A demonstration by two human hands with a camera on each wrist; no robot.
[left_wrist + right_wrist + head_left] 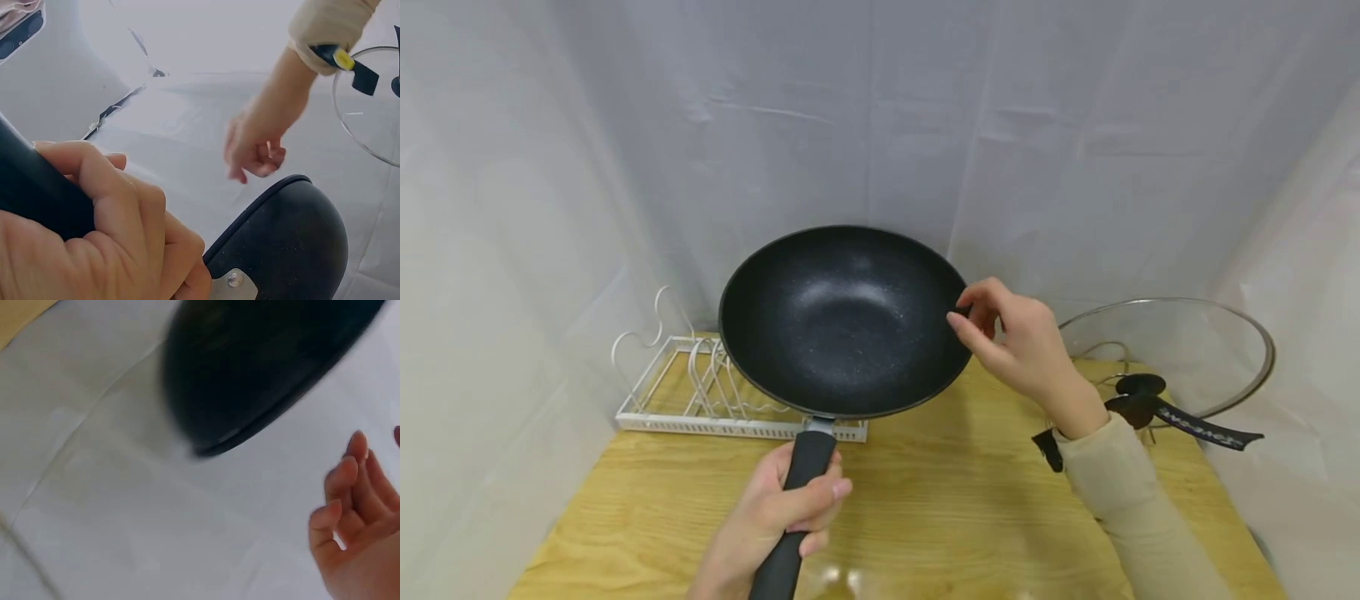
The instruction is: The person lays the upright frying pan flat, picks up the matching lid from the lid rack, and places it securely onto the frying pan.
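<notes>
My left hand (793,496) grips the black handle (808,458) of a dark wok-shaped frying pan (850,325), held up over the table with its inside facing me. A metal bracket (234,281) joins handle and pan in the left wrist view. By the pan's right rim is my right hand (1018,342), its fingers loosely bent. The right wrist view shows a gap between these fingers (344,478) and the pan's dark outside (256,369), and nothing in the hand.
A white wire rack (700,425) stands at the left on the wooden table (955,500), partly behind the pan. To the right, a glass lid (1180,342) with a metal rim and a black lettered handle (1210,432) leans on a wire stand. Pale sheeting (880,117) surrounds the table.
</notes>
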